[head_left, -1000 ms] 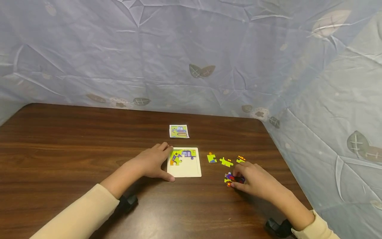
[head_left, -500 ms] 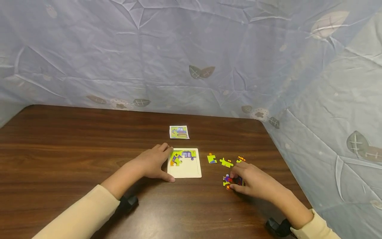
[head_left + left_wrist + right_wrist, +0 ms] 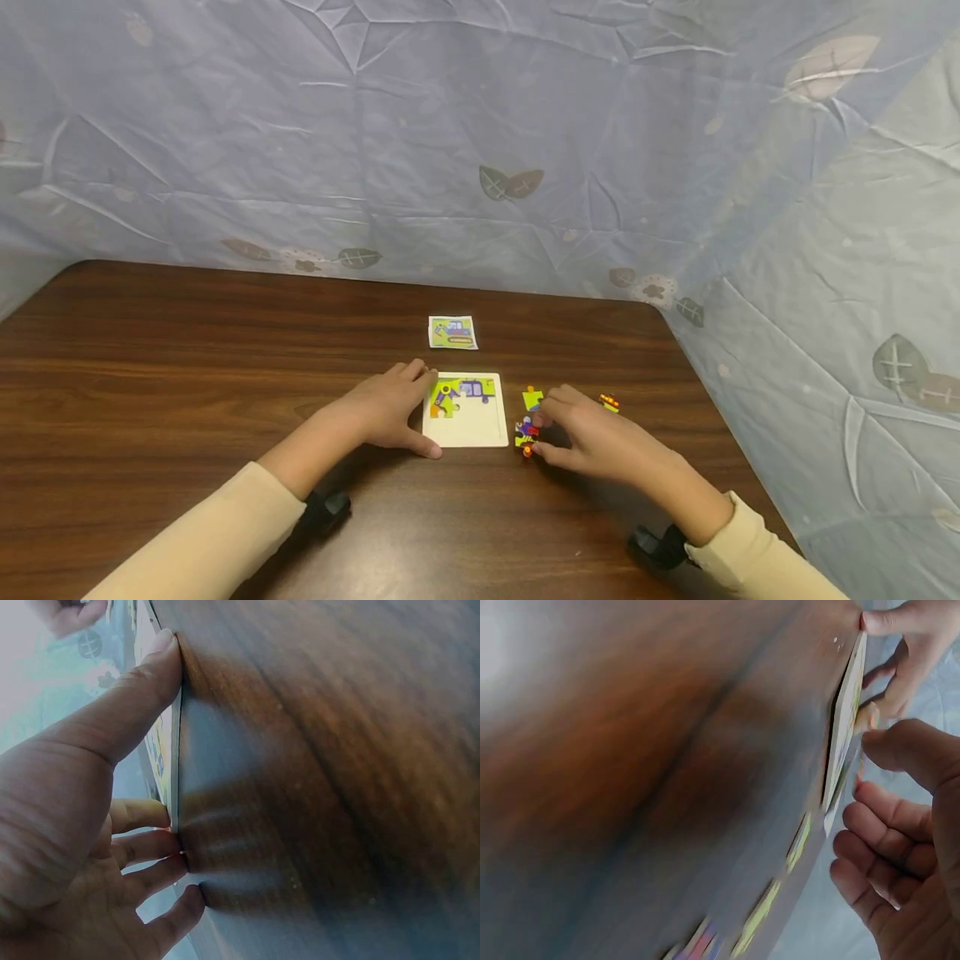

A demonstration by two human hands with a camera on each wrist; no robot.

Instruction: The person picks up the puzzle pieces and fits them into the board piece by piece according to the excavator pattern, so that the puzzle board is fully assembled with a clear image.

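My left hand (image 3: pixel 386 407) spreads along the left side of a pale puzzle board (image 3: pixel 465 431). Its thumb touches the near left corner and its fingers the far left corner; the left wrist view shows thumb and fingertips along the board's edge. Joined puzzle pieces (image 3: pixel 471 387) fill the board's upper part, showing part of a digger on green. My right hand (image 3: pixel 600 429) pinches a purple, green and orange puzzle piece (image 3: pixel 525 433) just right of the board. In the right wrist view the piece is edge-on between thumb and index finger, above the table.
A loose green puzzle piece (image 3: pixel 532 400) lies beyond my right fingers, and another with orange (image 3: pixel 610 403) farther right. Several loose pieces show in the right wrist view. A small picture card (image 3: pixel 452 332) lies behind the board. Patterned cloth (image 3: pixel 480 150) hangs behind the brown table (image 3: pixel 225 358).
My right hand has moved left from among the loose pieces toward the board, carrying the pinched puzzle piece. It now hides the middle green piece. My left hand has stayed on the board.
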